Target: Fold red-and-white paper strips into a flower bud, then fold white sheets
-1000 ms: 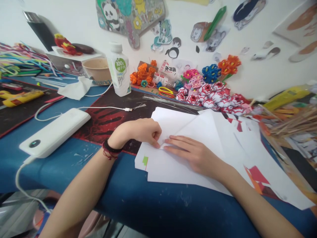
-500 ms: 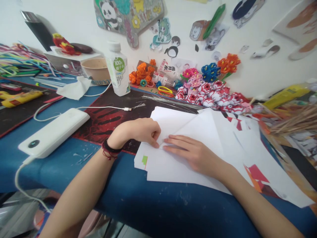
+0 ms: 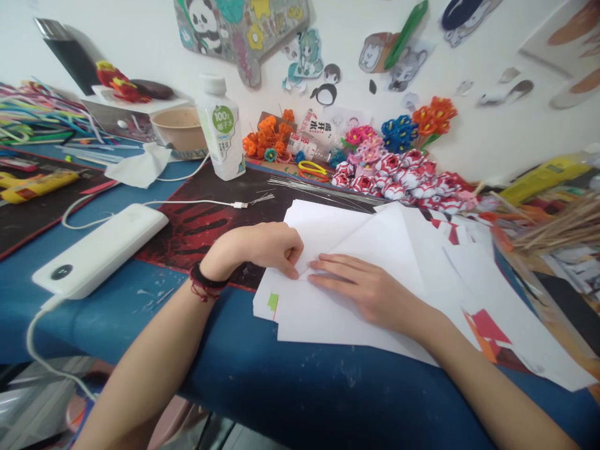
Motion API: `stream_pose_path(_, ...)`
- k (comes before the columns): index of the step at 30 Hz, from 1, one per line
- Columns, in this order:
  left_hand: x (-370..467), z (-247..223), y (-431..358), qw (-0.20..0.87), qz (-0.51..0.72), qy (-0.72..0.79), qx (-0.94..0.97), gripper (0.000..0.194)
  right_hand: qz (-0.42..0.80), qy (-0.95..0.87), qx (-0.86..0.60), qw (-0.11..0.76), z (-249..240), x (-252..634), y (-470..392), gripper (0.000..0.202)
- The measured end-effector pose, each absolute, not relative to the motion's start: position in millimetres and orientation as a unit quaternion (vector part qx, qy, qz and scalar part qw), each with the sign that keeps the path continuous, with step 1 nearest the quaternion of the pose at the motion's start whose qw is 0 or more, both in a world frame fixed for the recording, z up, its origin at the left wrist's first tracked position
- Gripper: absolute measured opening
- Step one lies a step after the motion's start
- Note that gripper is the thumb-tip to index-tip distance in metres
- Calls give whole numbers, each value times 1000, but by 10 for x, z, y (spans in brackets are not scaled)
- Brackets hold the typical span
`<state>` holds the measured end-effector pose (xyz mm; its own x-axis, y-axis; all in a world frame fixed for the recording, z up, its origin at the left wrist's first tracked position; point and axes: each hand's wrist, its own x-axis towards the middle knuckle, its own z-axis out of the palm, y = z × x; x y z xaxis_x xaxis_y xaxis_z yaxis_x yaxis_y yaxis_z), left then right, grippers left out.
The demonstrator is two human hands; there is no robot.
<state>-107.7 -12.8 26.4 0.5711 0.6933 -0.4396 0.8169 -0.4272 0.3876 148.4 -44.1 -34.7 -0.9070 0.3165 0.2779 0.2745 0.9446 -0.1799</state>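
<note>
Paper (image 3: 382, 240), mid-frame: smooth, white, stacked sheets, top one showing a diagonal edge. Left hand (image 3: 272, 245) curled, thumb on paper; cannot tell whether gripping. Right hand (image 3: 368, 287) flat on it, fingers extended. Counter (image 3: 262, 369) blue, scuffed. White wall (image 3: 135, 44) behind, cutouts (image 3: 327, 94) top centre.

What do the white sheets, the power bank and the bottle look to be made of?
White sheets: matte paper, judging by the thin, sharp edges and flat folds.
Power bank: probably smooth plastic, given its rounded edges and even white casing.
Bottle: likely plastic, opaque white with green print; the look doesn't rule out coated carton.
</note>
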Motion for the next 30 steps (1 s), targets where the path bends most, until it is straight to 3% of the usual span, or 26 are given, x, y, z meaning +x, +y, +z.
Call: stream_pose_path(30, -1084, 277, -123, 319, -104, 406, 850, 20, 56, -976, -164, 131, -319, 1448, -470, 61)
